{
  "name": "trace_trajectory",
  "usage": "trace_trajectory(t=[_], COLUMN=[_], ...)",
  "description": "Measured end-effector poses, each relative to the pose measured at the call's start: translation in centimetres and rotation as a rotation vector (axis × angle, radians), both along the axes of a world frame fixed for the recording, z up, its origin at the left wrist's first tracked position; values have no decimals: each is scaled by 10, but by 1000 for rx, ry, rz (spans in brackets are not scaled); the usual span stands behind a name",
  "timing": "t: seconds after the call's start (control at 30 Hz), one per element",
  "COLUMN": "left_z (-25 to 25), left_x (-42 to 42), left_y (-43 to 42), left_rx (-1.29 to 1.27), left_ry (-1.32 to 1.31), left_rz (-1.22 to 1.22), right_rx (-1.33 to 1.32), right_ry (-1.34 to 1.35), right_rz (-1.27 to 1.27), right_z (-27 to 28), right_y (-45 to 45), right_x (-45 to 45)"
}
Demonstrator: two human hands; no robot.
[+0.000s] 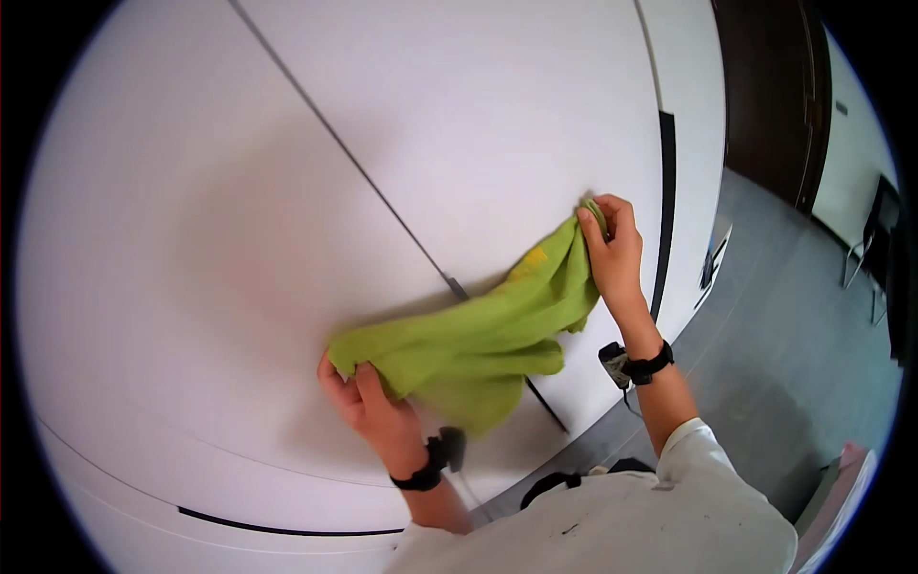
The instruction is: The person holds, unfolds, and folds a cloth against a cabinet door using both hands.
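A green cloth [478, 335] with a small yellow patch near its upper edge is stretched between my two hands, its lower folds hanging loose and slightly blurred. My left hand [368, 402] pinches the cloth's left corner between thumb and fingers. Higher up on the right, my right hand [615, 244] grips the opposite end, where the fabric is bunched. Whether the cloth is a towel or a garment, I cannot tell. Behind it lies a white panelled surface [287, 239]. Each wrist wears a black strap with a small device on it.
A dark seam [335, 139] runs diagonally across the white panels. Black strips [666, 191] line the panel edges at right and lower left. Beyond are a grey floor [755, 316], a dark door [770, 91] and a chair [872, 230]. A pinkish item [841, 488] is at lower right.
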State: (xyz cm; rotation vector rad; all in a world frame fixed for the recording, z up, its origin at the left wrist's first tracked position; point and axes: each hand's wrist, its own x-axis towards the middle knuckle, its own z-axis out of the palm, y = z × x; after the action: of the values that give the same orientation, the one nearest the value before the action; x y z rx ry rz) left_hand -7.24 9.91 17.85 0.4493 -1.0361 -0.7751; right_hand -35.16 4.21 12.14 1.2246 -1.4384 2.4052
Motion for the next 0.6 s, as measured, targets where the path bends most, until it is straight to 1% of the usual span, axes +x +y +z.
trace_trajectory(t=[0.03,0.07,0.1,0.13,0.17,0.2,0.27,0.3,0.33,0.4,0.43,0.47,0.53,0.57,0.6], left_z=[-6,-4,-9,-3,-8,-14,-33,-38,-35,-31,-39,-43,-48,-44,-43], left_x=[11,18,4,6,12,24,45,53,70,76,83,90,103,103,99], left_y=[0,-4,-16,-15,-15,-18,-21,-18,-14,-15,-12,-10,-8,-9,-13], left_rx=[2,18,49,27,11,48,-163,-161,-130,-310,-217,-195,-111,-135,-142], left_ry=[-127,-264,-260,-358,-446,-416,-788,-775,-762,-715,-684,-657,-781,-705,-687], left_rz=[45,91,105,215,320,323,478,449,442,315,386,394,390,387,372], right_rx=[154,141,72,-8,-71,-35,-46,-63,-30,-161,-122,-96,350,361,261], right_ry=[9,-26,-87,-130,-102,-72,-136,-198,-189,-123,-18,5,320,343,403], right_rz=[6,83,171,255,311,321,495,682,683,912,913,924,716,712,658], right_z=[5,6,-5,0,10,23,39,40,49,53,43,36,24,21,16], right_y=[5,-2,-18,-20,-19,-15,-8,-6,5,19,21,26,33,29,24], right_x=[-4,-13,-37,-45,-45,-44,-51,-52,-44,-51,-47,-43,-43,-42,-47])
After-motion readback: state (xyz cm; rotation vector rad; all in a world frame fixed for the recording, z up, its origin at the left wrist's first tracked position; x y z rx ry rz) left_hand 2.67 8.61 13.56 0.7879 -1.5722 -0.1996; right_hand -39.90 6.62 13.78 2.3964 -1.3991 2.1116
